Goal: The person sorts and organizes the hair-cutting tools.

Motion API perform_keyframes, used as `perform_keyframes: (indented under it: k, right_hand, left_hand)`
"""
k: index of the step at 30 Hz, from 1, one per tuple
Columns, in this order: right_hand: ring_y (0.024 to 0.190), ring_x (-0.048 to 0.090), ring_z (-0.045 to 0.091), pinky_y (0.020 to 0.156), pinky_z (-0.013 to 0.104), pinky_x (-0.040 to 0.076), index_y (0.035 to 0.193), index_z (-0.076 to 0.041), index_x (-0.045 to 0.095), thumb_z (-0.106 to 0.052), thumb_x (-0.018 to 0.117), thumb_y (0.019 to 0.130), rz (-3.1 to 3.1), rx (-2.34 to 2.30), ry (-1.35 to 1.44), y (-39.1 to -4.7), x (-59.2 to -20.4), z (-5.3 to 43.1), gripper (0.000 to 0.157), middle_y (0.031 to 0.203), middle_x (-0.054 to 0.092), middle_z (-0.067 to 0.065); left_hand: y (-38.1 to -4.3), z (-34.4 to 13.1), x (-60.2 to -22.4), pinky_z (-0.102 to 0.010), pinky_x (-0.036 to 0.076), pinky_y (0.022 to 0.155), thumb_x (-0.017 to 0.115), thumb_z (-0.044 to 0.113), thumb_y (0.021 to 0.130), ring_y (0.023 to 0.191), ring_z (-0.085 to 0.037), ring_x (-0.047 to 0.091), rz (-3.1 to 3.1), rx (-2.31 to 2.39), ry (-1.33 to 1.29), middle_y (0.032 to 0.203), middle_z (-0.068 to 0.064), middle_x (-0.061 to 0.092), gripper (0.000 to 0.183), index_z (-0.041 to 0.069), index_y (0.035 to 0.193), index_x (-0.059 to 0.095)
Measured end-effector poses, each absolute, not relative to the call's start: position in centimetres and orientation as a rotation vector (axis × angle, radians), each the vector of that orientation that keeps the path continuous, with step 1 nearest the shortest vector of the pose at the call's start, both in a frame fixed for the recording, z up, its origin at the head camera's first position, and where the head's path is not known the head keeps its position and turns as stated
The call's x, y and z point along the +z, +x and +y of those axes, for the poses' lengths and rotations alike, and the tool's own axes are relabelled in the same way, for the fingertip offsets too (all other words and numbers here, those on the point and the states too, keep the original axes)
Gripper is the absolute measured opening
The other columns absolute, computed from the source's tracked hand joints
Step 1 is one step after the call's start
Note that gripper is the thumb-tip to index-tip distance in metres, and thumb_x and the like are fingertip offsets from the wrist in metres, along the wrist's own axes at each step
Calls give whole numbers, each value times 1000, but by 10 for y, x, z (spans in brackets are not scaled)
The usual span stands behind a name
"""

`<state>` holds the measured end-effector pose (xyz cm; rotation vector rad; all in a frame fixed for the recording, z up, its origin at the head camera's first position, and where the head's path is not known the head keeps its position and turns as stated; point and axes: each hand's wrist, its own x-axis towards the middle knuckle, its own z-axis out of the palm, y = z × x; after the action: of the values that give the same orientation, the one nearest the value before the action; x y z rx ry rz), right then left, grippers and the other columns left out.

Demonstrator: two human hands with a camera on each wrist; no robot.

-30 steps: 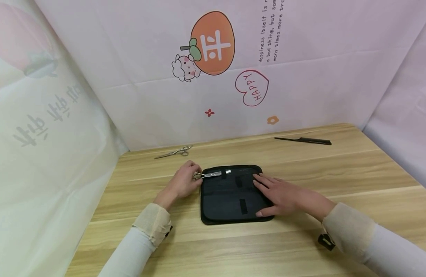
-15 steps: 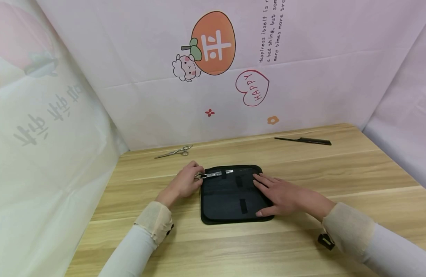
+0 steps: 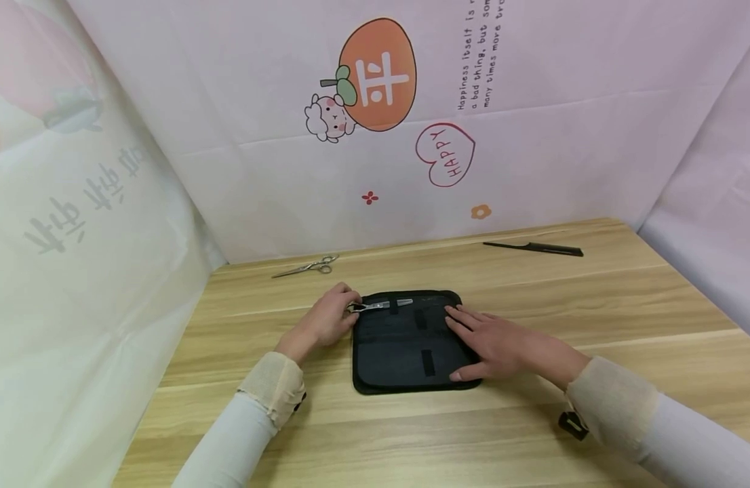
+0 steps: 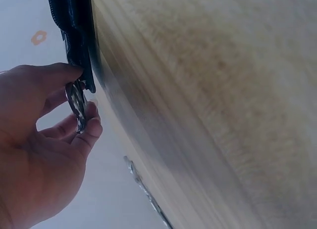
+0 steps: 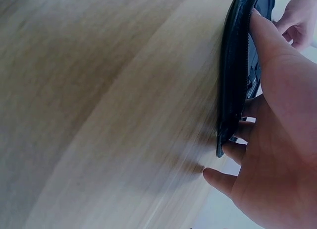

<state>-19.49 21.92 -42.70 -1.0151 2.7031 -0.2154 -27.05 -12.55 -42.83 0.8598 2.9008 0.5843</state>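
Note:
A black zip case (image 3: 387,366) lies on the wooden table in the head view, its inner side with elastic loops facing up. My left hand (image 3: 326,320) grips the finger rings of a pair of silver scissors (image 3: 377,306) at the case's upper left corner. The scissors' blades pass beneath a black loop (image 3: 394,306), and the tip shows on its far side. In the left wrist view the rings (image 4: 77,104) sit between thumb and fingers. On the right side of the case, my right hand (image 3: 497,343) rests with fingers spread, the thumb near the lower edge.
Another pair of scissors (image 3: 306,267) lies behind my left hand near the table's back edge. A black tail comb (image 3: 536,248) is at the back right. Printed white cloth (image 3: 277,183) hangs behind the wooden table (image 3: 350,440) and along its sides.
My left hand has moved slightly right, sliding the scissors further through the loop, so more of the tip sticks out beyond it. The right hand and the case have hardly moved.

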Motion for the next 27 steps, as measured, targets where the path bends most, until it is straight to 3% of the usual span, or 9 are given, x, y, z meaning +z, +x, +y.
perform_keyframes:
  k: [18, 27]
  right_hand:
    - [151, 22, 47, 114, 64, 29, 157, 5, 30, -71, 54, 94, 2689, -228, -998, -193, -422, 218, 102, 166, 19, 26]
    - [154, 17, 41, 118, 60, 27, 160, 0, 27, -73, 53, 94, 2688, -186, -962, -196, -428, 219, 102, 169, 15, 20]
  left_hand:
    - [-270, -119, -424, -41, 50, 93, 61, 11, 102, 107, -26, 60, 2890, 585, 894, 132, -13, 57, 32, 5, 133, 62]
    - [-270, -112, -424, -43, 50, 98, 61, 12, 102, 116, -29, 60, 2885, 536, 901, 133, -15, 58, 32, 4, 133, 62]
